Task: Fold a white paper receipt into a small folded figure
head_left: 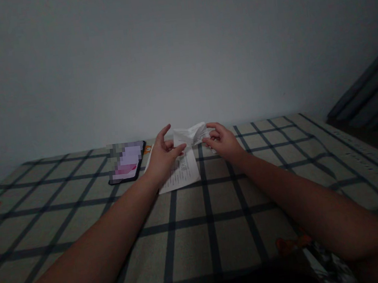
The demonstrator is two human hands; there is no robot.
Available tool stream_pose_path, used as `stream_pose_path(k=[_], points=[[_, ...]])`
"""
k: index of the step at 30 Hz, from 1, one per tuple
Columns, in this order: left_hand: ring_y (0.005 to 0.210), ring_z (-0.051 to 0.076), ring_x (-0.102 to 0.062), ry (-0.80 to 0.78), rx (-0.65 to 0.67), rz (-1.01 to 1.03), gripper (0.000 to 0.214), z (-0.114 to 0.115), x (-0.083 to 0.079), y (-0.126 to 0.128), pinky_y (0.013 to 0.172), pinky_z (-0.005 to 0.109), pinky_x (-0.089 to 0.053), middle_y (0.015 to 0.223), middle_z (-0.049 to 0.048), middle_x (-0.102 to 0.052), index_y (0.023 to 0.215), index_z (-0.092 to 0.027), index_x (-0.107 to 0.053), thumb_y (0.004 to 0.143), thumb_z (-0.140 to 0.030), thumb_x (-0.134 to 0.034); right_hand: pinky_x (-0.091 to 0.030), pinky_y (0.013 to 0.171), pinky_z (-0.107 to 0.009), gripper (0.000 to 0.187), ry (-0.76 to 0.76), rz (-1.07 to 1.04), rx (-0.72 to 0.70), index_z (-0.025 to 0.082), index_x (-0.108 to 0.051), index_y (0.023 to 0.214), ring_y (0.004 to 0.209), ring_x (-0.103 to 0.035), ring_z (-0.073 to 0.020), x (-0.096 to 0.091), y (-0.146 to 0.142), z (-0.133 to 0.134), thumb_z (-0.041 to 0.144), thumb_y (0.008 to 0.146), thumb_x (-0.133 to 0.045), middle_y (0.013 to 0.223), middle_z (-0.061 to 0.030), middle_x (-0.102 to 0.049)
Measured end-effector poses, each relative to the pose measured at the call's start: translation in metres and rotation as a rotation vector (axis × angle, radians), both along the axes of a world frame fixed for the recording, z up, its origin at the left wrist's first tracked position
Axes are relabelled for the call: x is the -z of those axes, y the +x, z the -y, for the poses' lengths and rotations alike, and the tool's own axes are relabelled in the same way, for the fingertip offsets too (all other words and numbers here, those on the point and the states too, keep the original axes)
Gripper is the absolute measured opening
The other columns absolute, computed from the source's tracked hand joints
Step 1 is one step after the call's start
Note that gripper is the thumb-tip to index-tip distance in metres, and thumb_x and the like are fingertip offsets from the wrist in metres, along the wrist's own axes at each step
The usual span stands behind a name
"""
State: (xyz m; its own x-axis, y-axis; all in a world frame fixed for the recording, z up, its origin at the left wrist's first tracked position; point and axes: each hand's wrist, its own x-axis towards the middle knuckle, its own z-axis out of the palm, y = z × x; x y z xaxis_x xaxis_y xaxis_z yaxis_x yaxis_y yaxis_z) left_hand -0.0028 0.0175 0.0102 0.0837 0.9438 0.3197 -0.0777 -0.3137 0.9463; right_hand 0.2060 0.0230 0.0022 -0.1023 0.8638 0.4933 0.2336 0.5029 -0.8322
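Note:
A small piece of white paper (pixel 190 136), partly folded and creased, is held up between both hands above the checked cloth. My left hand (pixel 164 156) pinches its left edge with thumb and forefinger, the other fingers raised. My right hand (pixel 222 141) grips its right end with the fingers curled round it. Under the hands a printed white sheet (pixel 182 173) lies flat on the cloth.
A phone (pixel 127 162) with a lit screen lies on the cloth left of my left hand. The checked cloth (pixel 217 219) covers a wide surface that ends at a pale wall behind. Dark furniture (pixel 370 100) stands at the right.

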Motion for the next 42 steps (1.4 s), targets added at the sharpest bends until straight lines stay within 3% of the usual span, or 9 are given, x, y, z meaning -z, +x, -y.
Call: stream_pose_path(k=[9, 13, 16, 20, 25, 33, 42], points=[[0.069, 0.012, -0.063, 0.038, 0.080, -0.127, 0.083, 0.002, 0.004, -0.001, 0.067, 0.025, -0.050, 0.081, -0.0015, -0.065, 0.143, -0.025, -0.038, 0.068, -0.021, -0.075, -0.044, 0.061, -0.023, 0.055, 0.117, 0.208, -0.089, 0.021, -0.043, 0.136, 0.067, -0.055, -0.0112, -0.009, -0.002, 0.014, 0.024, 0.083, -0.056, 0.081, 0.0008, -0.060], [0.074, 0.013, -0.061, 0.018, 0.144, -0.081, 0.050, 0.001, 0.006, 0.002, 0.075, 0.029, -0.051, 0.081, -0.0004, -0.064, 0.118, -0.022, -0.062, 0.070, -0.024, -0.075, -0.043, 0.059, -0.021, 0.063, 0.059, 0.125, -0.185, 0.021, -0.035, 0.142, 0.068, -0.055, -0.0109, -0.007, -0.005, 0.015, 0.025, 0.083, -0.056, 0.085, 0.0001, -0.062], [0.077, 0.014, -0.062, -0.029, 0.146, -0.042, 0.026, 0.003, 0.004, 0.005, 0.079, 0.032, -0.052, 0.087, 0.0041, -0.067, 0.098, -0.018, -0.069, 0.073, -0.025, -0.074, -0.041, 0.056, -0.021, 0.065, 0.014, 0.068, -0.195, 0.022, -0.033, 0.143, 0.064, -0.053, -0.0103, -0.006, -0.006, 0.014, 0.029, 0.083, -0.057, 0.086, -0.0001, -0.063], [0.084, 0.018, -0.064, -0.093, 0.170, 0.052, 0.035, 0.005, 0.002, 0.005, 0.076, 0.033, -0.054, 0.097, 0.0063, -0.068, 0.107, -0.020, -0.065, 0.072, -0.023, -0.073, -0.039, 0.053, -0.021, 0.061, 0.013, 0.057, -0.174, 0.022, -0.036, 0.141, 0.061, -0.050, -0.0095, -0.005, -0.005, 0.011, 0.030, 0.084, -0.058, 0.083, 0.0008, -0.060], [0.095, 0.021, -0.065, -0.214, 0.324, 0.049, 0.045, 0.004, 0.005, 0.004, 0.078, 0.033, -0.054, 0.114, 0.0097, -0.066, 0.116, -0.020, -0.062, 0.073, -0.026, -0.075, -0.040, 0.054, -0.022, 0.060, 0.044, 0.009, -0.180, 0.020, -0.035, 0.140, 0.061, -0.051, -0.0102, -0.002, -0.004, 0.008, 0.024, 0.085, -0.059, 0.074, 0.0027, -0.056], [0.091, 0.020, -0.067, -0.241, 0.235, 0.024, 0.039, -0.002, 0.012, 0.003, 0.087, 0.035, -0.051, 0.105, 0.0123, -0.072, 0.104, -0.014, -0.070, 0.070, -0.031, -0.080, -0.045, 0.054, -0.023, 0.062, -0.008, -0.043, -0.215, 0.023, -0.033, 0.140, 0.060, -0.053, -0.0107, 0.001, -0.003, 0.004, 0.024, 0.084, -0.060, 0.076, 0.0022, -0.058], [0.075, 0.013, -0.065, -0.267, 0.188, 0.084, 0.030, 0.004, 0.002, 0.004, 0.076, 0.029, -0.053, 0.084, 0.0043, -0.070, 0.086, -0.014, -0.071, 0.064, -0.030, -0.083, -0.049, 0.055, -0.023, 0.065, -0.067, -0.117, -0.226, 0.022, -0.033, 0.138, 0.064, -0.058, -0.0112, -0.001, -0.005, 0.003, 0.026, 0.081, -0.063, 0.077, 0.0019, -0.060]])
